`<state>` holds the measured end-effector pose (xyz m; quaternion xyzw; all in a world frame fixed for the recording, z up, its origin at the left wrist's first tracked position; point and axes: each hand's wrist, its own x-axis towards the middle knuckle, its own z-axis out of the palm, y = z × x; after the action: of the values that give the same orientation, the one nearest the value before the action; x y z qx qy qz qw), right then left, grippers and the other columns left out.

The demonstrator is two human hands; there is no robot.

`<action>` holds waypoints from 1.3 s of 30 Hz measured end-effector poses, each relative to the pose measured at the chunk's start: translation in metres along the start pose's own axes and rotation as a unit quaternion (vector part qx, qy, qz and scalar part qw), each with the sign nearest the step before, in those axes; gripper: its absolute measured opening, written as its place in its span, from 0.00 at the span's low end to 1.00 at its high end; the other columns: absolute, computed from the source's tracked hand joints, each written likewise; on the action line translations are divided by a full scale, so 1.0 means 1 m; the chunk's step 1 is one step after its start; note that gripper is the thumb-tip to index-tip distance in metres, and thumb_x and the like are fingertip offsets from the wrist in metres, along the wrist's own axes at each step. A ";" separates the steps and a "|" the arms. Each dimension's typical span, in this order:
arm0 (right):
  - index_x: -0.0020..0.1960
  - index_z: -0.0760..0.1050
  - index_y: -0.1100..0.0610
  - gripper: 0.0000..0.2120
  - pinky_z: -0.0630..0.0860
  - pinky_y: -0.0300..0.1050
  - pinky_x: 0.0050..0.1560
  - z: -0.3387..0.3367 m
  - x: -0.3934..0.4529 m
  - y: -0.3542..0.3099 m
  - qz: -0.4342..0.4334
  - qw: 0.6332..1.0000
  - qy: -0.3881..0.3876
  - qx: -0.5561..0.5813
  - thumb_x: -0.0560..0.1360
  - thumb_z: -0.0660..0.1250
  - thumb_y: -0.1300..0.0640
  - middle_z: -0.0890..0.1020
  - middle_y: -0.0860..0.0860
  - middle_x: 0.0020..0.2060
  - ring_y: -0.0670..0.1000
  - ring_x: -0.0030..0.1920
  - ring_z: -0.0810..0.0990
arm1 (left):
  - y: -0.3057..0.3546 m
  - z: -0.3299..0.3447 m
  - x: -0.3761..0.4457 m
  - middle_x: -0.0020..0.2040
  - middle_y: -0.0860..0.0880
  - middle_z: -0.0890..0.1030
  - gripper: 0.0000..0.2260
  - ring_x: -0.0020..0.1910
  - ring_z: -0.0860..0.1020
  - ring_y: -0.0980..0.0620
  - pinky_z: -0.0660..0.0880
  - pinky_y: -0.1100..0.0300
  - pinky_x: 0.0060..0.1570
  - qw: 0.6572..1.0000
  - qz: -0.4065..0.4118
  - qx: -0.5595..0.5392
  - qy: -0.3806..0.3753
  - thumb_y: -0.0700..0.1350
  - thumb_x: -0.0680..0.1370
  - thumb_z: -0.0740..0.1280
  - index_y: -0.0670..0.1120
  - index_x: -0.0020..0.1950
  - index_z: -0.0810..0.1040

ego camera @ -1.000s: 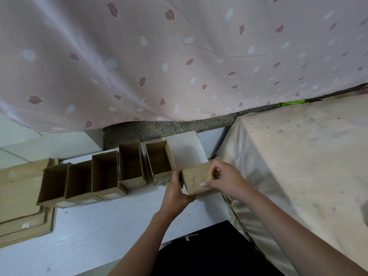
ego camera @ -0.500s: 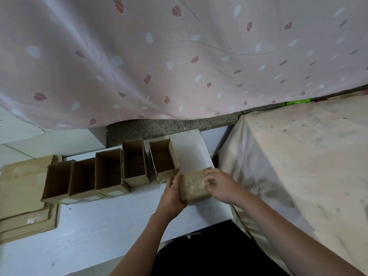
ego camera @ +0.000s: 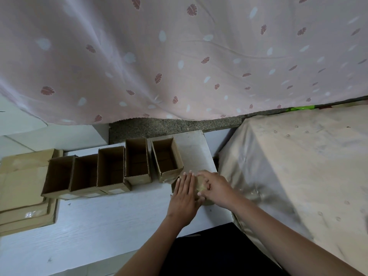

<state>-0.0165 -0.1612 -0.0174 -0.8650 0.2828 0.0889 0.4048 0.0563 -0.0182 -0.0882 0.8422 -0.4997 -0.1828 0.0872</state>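
**Item in hand:** small brown cardboard box (ego camera: 199, 184), lower centre of the frame, on the white wood-grain table (ego camera: 99, 226). It sits just right of the end of the box row and is mostly covered by both hands. Only a strip of its top and slivers of its edges show.

**Left hand** (ego camera: 184, 193): laid flat on the box top, fingers (ego camera: 188, 179) straight and together, pressing down and gripping nothing.

**Right hand** (ego camera: 214, 188): on the right part of the same top, fingers bent. I cannot tell whether they pinch a flap or tape or only press.

**Also present:**
- Five open-topped brown cardboard boxes (ego camera: 111, 169), standing side by side from centre left to centre, all empty as far as can be seen.
- Stack of flat cardboard sheets (ego camera: 20, 186), at the left edge.
- Pale grey slab (ego camera: 191, 144), under the right end of the row.
- Pink leaf-print curtain (ego camera: 179, 56), across the upper frame.
- Beige cloth-covered surface (ego camera: 298, 166), on the right.

**Step, as judged:** the box appears to be resting open side down while its base flaps are pressed flat and closed, so forming is nearly complete.

**Next move calls for:** a firm rub along the seam. Both hands then grip the sides, turn the box open side up, and set it at the right end of the row, against the last box.
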 end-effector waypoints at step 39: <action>0.66 0.75 0.53 0.15 0.75 0.41 0.46 -0.021 -0.028 -0.019 0.012 0.997 -0.056 -0.057 0.80 0.64 0.57 0.78 0.52 0.56 0.46 0.46 0.77 | 0.016 -0.035 -0.045 0.82 0.46 0.52 0.27 0.81 0.46 0.46 0.42 0.44 0.79 0.982 -0.181 -0.010 0.056 0.56 0.85 0.46 0.47 0.82 0.50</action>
<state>-0.0304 -0.1555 0.0190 -0.8770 0.2643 0.1577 0.3690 0.0380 0.0117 -0.0407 0.9268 -0.3311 -0.1530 0.0890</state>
